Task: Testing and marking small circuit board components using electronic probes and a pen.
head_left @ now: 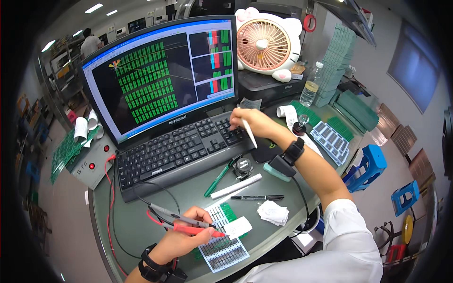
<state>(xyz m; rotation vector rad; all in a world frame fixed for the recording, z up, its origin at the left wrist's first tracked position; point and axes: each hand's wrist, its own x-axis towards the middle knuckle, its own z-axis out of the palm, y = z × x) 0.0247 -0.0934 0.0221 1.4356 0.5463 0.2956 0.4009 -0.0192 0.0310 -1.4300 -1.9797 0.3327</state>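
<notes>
My left hand (186, 238) is closed around two test probes, a red probe (196, 230) and a grey probe (177, 215). Their tips point at a panel of small circuit boards (224, 258), green and white, on the bench's near edge. Over part of that panel lies a white paper slip (238, 227), beside the red tip; whether the tips touch is too small to tell. On the number pad of a black keyboard (165, 153) rest the fingers of my right hand (257, 123), with a slim white pen-like stick (249, 133) held in it.
Behind the keyboard stands a monitor (155, 80) showing green blocks. A green pen (218, 180), white tube (236, 186), black marker (257, 197) and paper slips (273, 213) lie nearby. A bottle (310, 87) and board stacks (336, 66) stand right. Probe cables run left to a grey box (92, 165).
</notes>
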